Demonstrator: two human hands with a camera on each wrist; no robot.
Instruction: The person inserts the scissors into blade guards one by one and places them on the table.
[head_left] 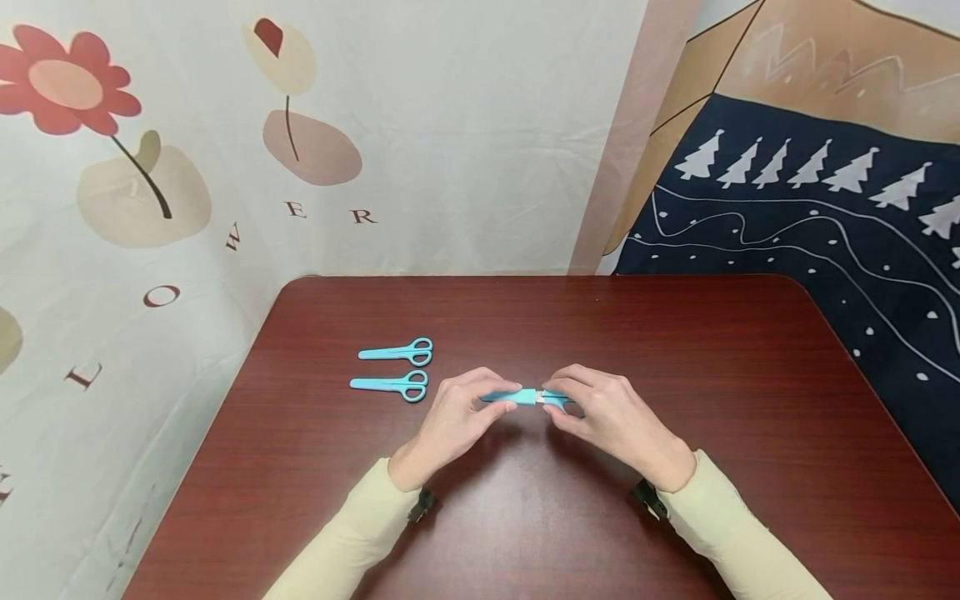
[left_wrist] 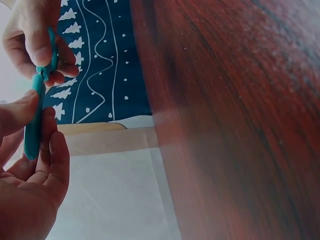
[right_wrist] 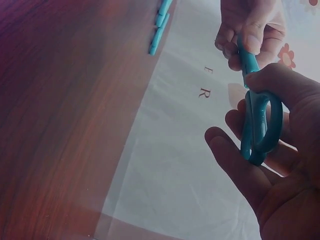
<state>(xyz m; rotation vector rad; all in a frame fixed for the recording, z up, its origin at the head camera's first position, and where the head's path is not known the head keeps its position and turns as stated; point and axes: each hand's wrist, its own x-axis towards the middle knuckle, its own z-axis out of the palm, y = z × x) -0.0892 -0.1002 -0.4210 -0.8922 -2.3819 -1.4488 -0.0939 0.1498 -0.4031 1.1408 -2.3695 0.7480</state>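
Between my two hands, above the table, is a pair of light-blue scissors point(right_wrist: 253, 117) with a matching blade cover point(head_left: 525, 397). My left hand point(head_left: 459, 410) pinches the cover between thumb and fingers. Around the looped handles my right hand point(head_left: 617, 418) holds the scissors with thumb and fingertips. A short strip of pale blade shows between cover and handles in the head view; the rest of the blades is hidden inside the cover. In the left wrist view, the cover point(left_wrist: 33, 127) lies along the left fingers.
Two more light-blue scissors, the far pair point(head_left: 381, 353) and the near pair point(head_left: 377, 384), lie side by side left of my hands, with handles to the right. They rest on a reddish-brown table point(head_left: 675, 333). Printed cloths point(head_left: 465, 125) hang behind its far edge.
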